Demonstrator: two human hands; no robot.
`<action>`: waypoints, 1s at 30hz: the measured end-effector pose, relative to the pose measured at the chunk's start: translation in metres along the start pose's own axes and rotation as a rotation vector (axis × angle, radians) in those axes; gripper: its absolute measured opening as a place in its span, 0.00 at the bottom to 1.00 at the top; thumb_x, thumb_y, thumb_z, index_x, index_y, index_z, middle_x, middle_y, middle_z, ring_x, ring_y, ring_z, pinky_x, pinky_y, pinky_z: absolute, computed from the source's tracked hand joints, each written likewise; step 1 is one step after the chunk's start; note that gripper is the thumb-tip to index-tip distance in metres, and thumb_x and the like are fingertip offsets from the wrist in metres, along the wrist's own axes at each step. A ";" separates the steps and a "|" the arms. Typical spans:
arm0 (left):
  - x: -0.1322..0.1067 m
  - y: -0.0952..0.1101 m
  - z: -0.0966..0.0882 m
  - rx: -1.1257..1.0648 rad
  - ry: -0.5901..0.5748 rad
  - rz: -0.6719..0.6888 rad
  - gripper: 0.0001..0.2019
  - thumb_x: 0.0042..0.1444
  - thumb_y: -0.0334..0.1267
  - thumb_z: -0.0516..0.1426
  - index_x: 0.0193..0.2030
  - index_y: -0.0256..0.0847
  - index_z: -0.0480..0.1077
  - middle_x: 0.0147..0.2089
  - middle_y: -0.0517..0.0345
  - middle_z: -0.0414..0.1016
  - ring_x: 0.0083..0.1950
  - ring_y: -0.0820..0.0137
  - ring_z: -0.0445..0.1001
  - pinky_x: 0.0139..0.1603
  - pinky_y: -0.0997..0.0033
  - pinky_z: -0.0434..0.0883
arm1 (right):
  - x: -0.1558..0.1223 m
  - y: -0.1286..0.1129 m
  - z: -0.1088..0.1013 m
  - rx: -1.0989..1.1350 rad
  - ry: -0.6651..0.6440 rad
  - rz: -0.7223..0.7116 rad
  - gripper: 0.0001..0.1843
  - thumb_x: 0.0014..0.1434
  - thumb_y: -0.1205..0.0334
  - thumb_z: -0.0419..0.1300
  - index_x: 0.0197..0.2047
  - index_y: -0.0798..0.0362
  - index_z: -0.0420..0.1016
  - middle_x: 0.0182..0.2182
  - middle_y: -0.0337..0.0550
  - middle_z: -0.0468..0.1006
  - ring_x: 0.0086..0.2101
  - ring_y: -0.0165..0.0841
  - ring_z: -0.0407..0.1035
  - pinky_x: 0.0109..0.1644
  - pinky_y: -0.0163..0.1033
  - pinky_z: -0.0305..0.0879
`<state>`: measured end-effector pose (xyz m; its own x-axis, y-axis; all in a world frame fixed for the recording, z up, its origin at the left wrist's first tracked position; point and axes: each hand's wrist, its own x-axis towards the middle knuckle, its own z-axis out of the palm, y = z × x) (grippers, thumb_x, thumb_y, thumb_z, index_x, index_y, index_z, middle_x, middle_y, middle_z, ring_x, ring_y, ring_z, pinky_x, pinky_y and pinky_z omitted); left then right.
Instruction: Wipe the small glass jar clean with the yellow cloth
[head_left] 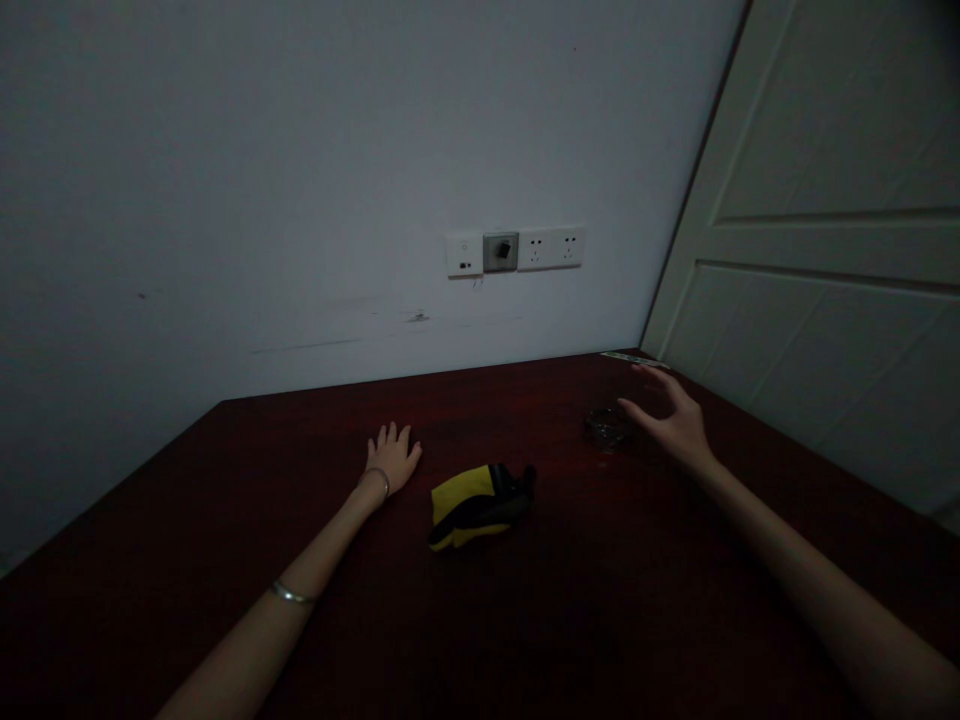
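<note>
My left hand [394, 457] lies flat on the dark red tabletop, fingers spread, holding nothing. To its right is a yellow and black folded item [480, 505] that looks like cloth or a small pouch; its exact kind is unclear in the dim light. My right hand [675, 420] hovers at the right with thumb and fingers apart and nothing between them. Just left of its thumb sits a dark, glassy round object [606, 428], perhaps an ashtray, low on the table. I cannot tell whether the thumb touches it.
The dark red table [300, 440] meets a pale wall [300, 180] at the back. A row of sockets and a switch [514, 251] is set in that wall. A thin pale strip [630, 358] lies at the far right corner, beside a white panelled door [825, 240].
</note>
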<state>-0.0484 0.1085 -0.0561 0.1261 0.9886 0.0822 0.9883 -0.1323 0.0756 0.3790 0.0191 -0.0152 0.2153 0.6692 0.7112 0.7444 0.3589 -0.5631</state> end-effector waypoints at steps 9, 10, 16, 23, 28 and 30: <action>0.007 0.001 0.010 0.007 0.022 0.010 0.29 0.62 0.48 0.41 0.65 0.33 0.54 0.69 0.37 0.49 0.70 0.48 0.46 0.64 0.43 0.51 | -0.010 0.055 0.008 0.165 -0.508 0.204 0.56 0.45 0.45 0.67 0.68 0.50 0.40 0.63 0.60 0.56 0.59 0.47 0.59 0.60 0.53 0.60; 0.008 0.001 0.011 0.007 0.024 0.011 0.29 0.62 0.48 0.41 0.65 0.34 0.54 0.69 0.37 0.49 0.70 0.48 0.46 0.64 0.43 0.51 | -0.011 0.055 0.010 0.160 -0.523 0.203 0.58 0.44 0.45 0.67 0.68 0.49 0.39 0.64 0.59 0.56 0.60 0.47 0.58 0.61 0.53 0.57; 0.007 0.002 0.011 0.008 0.035 0.013 0.28 0.62 0.47 0.42 0.65 0.34 0.55 0.68 0.37 0.50 0.69 0.48 0.48 0.63 0.42 0.53 | -0.016 0.053 0.013 0.104 -0.549 0.186 0.63 0.41 0.46 0.69 0.69 0.51 0.34 0.62 0.60 0.59 0.59 0.49 0.60 0.63 0.55 0.52; 0.005 0.003 0.007 -0.003 0.031 0.013 0.28 0.61 0.47 0.42 0.64 0.34 0.56 0.68 0.37 0.51 0.69 0.48 0.48 0.63 0.42 0.52 | -0.019 0.051 0.011 0.016 -0.529 0.195 0.60 0.42 0.45 0.68 0.69 0.53 0.39 0.58 0.59 0.65 0.56 0.51 0.62 0.62 0.56 0.53; 0.003 0.004 0.006 -0.025 0.017 0.010 0.28 0.61 0.47 0.42 0.65 0.33 0.55 0.69 0.36 0.50 0.69 0.48 0.47 0.64 0.43 0.51 | -0.021 0.051 0.013 -0.020 -0.492 0.225 0.59 0.42 0.44 0.67 0.68 0.54 0.40 0.56 0.60 0.67 0.54 0.51 0.65 0.60 0.56 0.57; 0.003 0.004 0.005 -0.034 0.016 0.007 0.29 0.61 0.47 0.42 0.65 0.33 0.55 0.69 0.36 0.49 0.70 0.48 0.46 0.64 0.43 0.50 | -0.022 0.052 0.014 -0.024 -0.472 0.235 0.59 0.42 0.44 0.68 0.68 0.54 0.40 0.56 0.60 0.67 0.53 0.51 0.66 0.59 0.56 0.58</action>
<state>-0.0432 0.1112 -0.0609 0.1315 0.9863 0.0992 0.9839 -0.1421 0.1087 0.4038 0.0320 -0.0662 0.0742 0.9521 0.2968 0.7259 0.1525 -0.6707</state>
